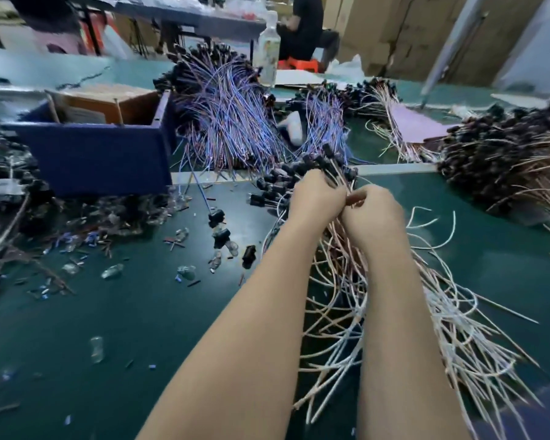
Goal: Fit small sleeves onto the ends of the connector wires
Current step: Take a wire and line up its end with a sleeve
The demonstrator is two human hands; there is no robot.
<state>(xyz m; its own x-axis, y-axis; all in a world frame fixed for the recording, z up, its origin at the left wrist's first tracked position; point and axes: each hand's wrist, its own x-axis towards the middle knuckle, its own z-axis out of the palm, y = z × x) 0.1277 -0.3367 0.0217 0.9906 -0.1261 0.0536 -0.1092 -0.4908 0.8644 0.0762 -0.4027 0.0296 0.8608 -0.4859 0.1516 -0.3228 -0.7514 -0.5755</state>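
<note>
Connector wires (443, 308) fanned toward 5 o'clock over the green table (140, 344). At centre, the left hand (315, 198) clutched them just below their black connectors (299, 173); the right hand (373, 214), touching it, pinched one wire. Clear sleeves (111, 271) lay scattered at 9 o'clock, a blue box (99, 157) at 10 o'clock.

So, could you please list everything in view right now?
wire bundle: one, pale wires with black connectors, centre, under the hands.
blue-purple wire piles: two, behind the bundle.
brown-wire pile: one, black connectors, right.
box: one, dark blue, left.
bottle: one, clear, far centre.
loose sleeves and scraps: many, mixed colours, left of the mat.
mat: one, green, covers the bench.
seated person: one, dark clothes, background.
left hand: grips the bundle.
right hand: fingers pinch a wire of it.
</note>
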